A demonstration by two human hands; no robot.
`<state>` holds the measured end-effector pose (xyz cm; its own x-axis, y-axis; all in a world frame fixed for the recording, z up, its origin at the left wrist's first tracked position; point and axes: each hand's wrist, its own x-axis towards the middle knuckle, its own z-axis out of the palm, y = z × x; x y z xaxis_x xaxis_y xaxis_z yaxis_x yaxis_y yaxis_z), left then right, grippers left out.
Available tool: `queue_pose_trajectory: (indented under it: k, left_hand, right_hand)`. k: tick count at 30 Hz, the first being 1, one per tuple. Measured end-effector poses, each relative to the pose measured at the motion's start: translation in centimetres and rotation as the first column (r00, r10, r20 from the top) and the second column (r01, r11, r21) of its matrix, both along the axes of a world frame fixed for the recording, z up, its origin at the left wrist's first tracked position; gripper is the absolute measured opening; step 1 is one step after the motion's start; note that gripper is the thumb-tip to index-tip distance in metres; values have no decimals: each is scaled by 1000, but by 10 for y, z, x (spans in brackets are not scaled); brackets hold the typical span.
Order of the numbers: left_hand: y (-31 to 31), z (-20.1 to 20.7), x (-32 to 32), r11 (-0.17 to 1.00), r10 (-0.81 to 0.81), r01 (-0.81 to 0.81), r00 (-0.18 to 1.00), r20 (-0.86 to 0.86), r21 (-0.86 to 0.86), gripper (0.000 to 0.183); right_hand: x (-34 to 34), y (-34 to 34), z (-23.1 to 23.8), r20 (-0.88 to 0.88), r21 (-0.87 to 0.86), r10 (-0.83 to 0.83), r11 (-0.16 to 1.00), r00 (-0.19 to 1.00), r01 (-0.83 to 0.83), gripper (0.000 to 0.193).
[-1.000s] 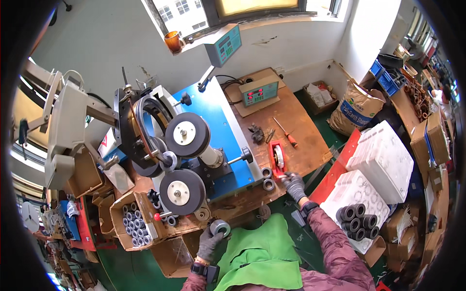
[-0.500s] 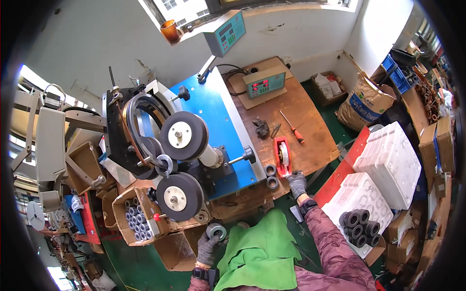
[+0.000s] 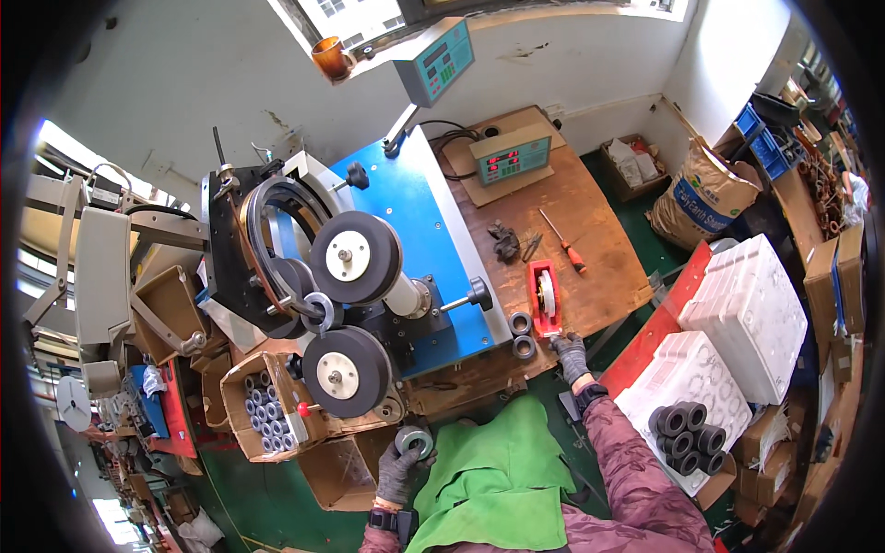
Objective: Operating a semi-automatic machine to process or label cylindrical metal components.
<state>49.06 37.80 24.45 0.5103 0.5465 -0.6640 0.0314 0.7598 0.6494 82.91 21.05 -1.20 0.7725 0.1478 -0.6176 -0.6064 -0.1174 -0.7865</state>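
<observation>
In my gloved left hand (image 3: 396,472), close to my green apron (image 3: 493,479), is a grey ring (image 3: 414,442), gripped by its rim with the hole turned upward. My gloved right hand (image 3: 572,359) reaches to the near end of a red tape dispenser (image 3: 544,313) on the wooden bench, its fingertips pinched together at the cutting edge. What they pinch is too small to make out. A roll of white tape (image 3: 548,290) sits in the dispenser. Two dark rings (image 3: 523,335) stand just left of it.
A winding machine (image 3: 346,258) with black rollers and a blue base (image 3: 419,212) fills the left. Below it, a carton (image 3: 241,405) holds several grey rings. A screwdriver (image 3: 573,255) and a digital control box (image 3: 512,161) lie farther back. White foam boxes (image 3: 659,369) carry dark rings (image 3: 687,433) at right.
The whole view has shifted slightly. My right hand has drawn back a little toward me at the dispenser's near end. My left hand still holds the ring.
</observation>
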Motion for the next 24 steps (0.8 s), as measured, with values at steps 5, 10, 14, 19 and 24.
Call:
queue_pose_trajectory:
  k: [5,10,14,19,24]
  left_hand:
    - [-5,1,-4,1000,14,-15,999,-44,-17,53]
    - [-9,-1,1,999,-15,16,999,30,-36,55]
    - [-7,9,25,988,-123,128,991,-59,89,56]
    - [-3,25,44,680,-318,552,815,-484,483,45]
    - [-3,19,57,476,-398,599,800,-450,644,45]
  right_hand:
    - [-3,-1,0,188,-91,127,990,974,-111,33]
    - [3,2,-9,-491,175,147,982,858,-68,11]
    - [-13,-23,-20,-77,-161,539,823,839,-544,16]
    - [-25,21,110,-102,63,789,613,606,-788,19]
    - [-50,70,243,333,230,925,108,183,-967,32]
